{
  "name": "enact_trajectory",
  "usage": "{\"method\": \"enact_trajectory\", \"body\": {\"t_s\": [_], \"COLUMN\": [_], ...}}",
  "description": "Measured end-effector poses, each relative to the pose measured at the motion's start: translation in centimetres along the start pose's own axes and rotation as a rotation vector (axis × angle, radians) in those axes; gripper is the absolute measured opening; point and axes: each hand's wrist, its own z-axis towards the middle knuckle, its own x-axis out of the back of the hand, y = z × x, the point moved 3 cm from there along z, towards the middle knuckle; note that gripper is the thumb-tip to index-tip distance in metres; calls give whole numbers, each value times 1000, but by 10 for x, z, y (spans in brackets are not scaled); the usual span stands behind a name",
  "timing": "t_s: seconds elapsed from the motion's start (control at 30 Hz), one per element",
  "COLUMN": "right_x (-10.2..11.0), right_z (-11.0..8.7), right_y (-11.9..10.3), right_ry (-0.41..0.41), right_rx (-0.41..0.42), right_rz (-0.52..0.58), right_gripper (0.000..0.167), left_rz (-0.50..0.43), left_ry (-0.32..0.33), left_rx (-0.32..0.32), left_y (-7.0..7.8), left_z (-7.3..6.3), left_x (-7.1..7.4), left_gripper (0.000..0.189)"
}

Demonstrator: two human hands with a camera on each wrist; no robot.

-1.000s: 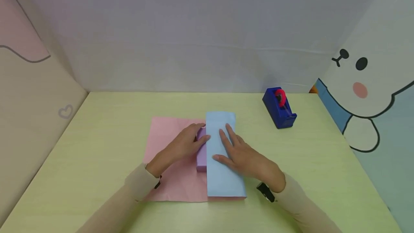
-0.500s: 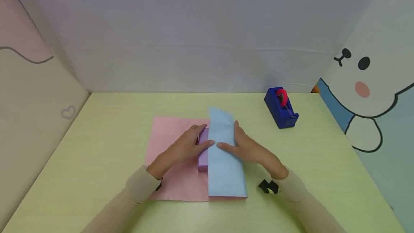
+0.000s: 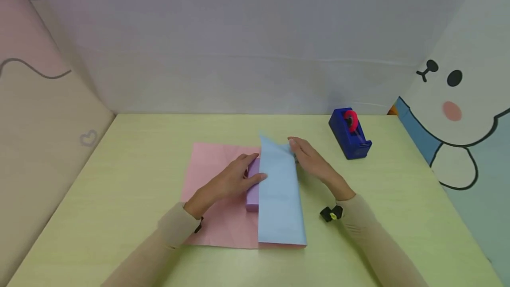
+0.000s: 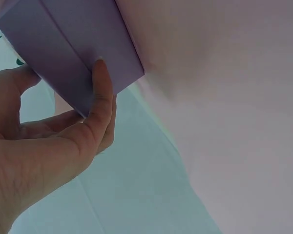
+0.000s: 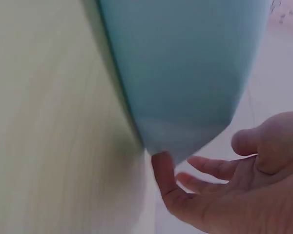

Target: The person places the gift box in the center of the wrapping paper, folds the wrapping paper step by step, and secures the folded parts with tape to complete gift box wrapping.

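Observation:
A sheet of wrapping paper lies on the table, its pink side (image 3: 223, 229) up at left and its right part folded over, showing the blue side (image 3: 279, 207). A purple box (image 3: 253, 200) stands on the pink side, its right part hidden under the blue flap. My left hand (image 3: 229, 180) holds the box at its far end, the thumb reaching over the flap's edge; the left wrist view shows the fingers around the box (image 4: 83, 44). My right hand (image 3: 312, 158) is at the flap's far right corner, a fingertip (image 5: 162, 161) touching the paper's edge, thumb apart from it.
A blue tape dispenser (image 3: 349, 134) with a red-cored roll stands at the back right of the pale table (image 3: 151, 145). A white sheet (image 3: 239, 56) hangs behind the table, and panels with cartoon drawings (image 3: 454, 145) flank both sides.
My right hand has lifted off the top of the blue flap and moved to its far right corner, whose far end has bent up. My left hand stays at the box.

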Motion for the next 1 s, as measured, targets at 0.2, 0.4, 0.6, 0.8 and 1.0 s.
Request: {"method": "enact_trajectory", "body": {"t_s": [0.2, 0.4, 0.6, 0.8, 1.0], "right_x": [14, 14, 16, 21, 24], "right_z": [22, 34, 38, 43, 44], "right_y": [13, 17, 17, 16, 15], "right_ry": [44, -4, -25, -12, -49], "right_rx": [63, 123, 136, 99, -7], "right_rz": [-89, -71, -158, -112, 68], "right_gripper": [43, 38, 34, 29, 34], "left_rz": [-12, -5, -10, -12, -8], "left_ry": [5, 12, 1, -3, -2], "left_rx": [15, 20, 12, 0, -22], "left_y": [-2, -2, 0, 0, -1], "left_z": [0, -2, -3, -2, -1], "left_x": [-2, -1, -3, -2, -2], "left_gripper": [77, 77, 76, 77, 75]}}
